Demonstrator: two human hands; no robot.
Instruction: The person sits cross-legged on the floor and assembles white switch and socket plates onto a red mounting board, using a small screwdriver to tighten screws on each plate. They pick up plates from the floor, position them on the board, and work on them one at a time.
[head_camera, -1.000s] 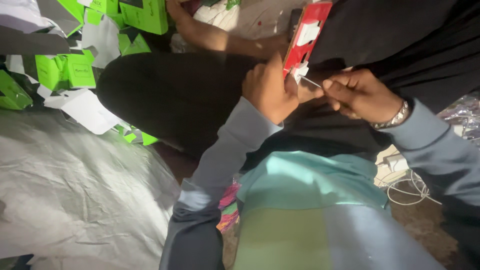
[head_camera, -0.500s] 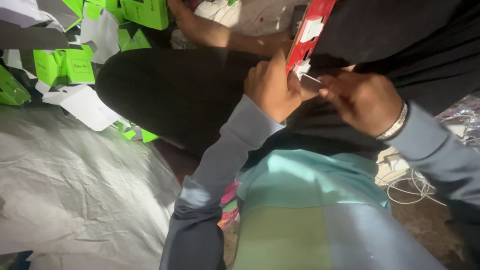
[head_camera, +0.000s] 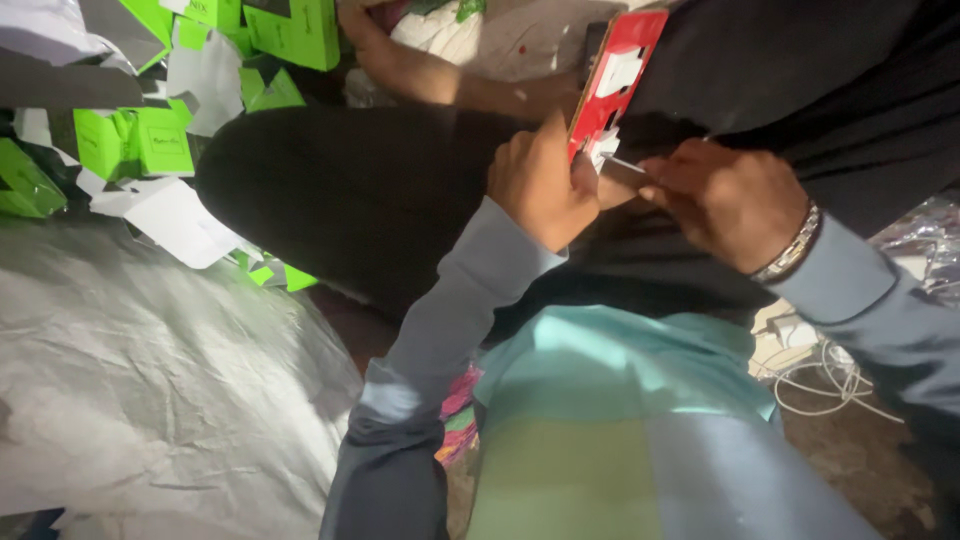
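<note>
Two hands are shown: a red card (head_camera: 612, 85) is steadied upright by the closed left hand (head_camera: 540, 185) while a thin white pin (head_camera: 625, 165) is pinched by the right hand (head_camera: 730, 200).

Red flat card package (head_camera: 617, 85) with white cutouts, upright top centre; bright green boxes (head_camera: 290, 30) and white-green flattened cartons (head_camera: 135, 140) piled top left.
</note>
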